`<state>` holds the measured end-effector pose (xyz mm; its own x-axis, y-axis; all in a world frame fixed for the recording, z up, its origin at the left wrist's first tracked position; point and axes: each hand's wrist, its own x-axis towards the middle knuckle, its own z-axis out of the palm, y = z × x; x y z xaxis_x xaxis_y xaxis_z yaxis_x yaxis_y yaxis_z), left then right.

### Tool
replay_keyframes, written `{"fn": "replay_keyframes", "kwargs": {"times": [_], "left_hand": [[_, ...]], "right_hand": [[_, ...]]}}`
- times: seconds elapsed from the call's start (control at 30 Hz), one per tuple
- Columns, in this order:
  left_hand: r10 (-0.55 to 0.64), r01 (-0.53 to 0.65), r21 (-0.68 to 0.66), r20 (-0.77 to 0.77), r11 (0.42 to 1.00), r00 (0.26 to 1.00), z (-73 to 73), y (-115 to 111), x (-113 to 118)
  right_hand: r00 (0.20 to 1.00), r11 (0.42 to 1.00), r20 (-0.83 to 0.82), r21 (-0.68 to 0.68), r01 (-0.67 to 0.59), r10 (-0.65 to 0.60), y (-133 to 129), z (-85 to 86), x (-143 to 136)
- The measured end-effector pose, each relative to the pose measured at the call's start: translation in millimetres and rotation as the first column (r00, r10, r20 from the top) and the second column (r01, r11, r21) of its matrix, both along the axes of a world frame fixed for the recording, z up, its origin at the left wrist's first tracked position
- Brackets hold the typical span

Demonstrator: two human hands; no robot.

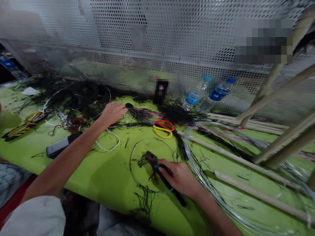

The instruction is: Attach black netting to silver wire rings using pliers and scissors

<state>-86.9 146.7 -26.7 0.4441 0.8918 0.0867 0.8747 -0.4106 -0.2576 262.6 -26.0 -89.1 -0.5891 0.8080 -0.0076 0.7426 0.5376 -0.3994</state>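
Observation:
My right hand [176, 177] is closed round the dark handles of a pair of pliers [151, 157], whose jaws point up and left above the green table [108, 177]. Under the pliers lies a thin wire ring [131, 164] with dark strands on it. Farther back, my left hand [114, 112] has its fingers pressed together at a small round black object [129, 105]. Just right of that hand lie scissors [163, 128] with red and yellow handles. A white cable [109, 150] loops below my left wrist.
Coiled clear wire [188, 144] and wooden sticks [236, 154] cover the right side. Two water bottles [193, 96] [218, 93] stand by the perforated metal panel [159, 39]. Yellow-black pliers [18, 131], a grey device [57, 146] and black strands [81, 95] lie at left.

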Motion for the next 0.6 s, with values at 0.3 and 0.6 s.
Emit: {"fn": "replay_keyframes", "kwargs": {"times": [0.3,0.6], "left_hand": [[0.045,-0.061,0.099,0.155,0.993,0.987,56.4,-2.6,-55.6],[0.218,-0.446,0.071,0.797,0.892,0.563,68.8,-73.1,-69.0]], "right_hand": [[0.998,0.996,0.056,0.091,0.005,-0.010,-1.8,-3.5,-2.7],[0.986,0.967,0.133,0.246,0.070,-0.105,1.6,-5.4,-22.2]]}}
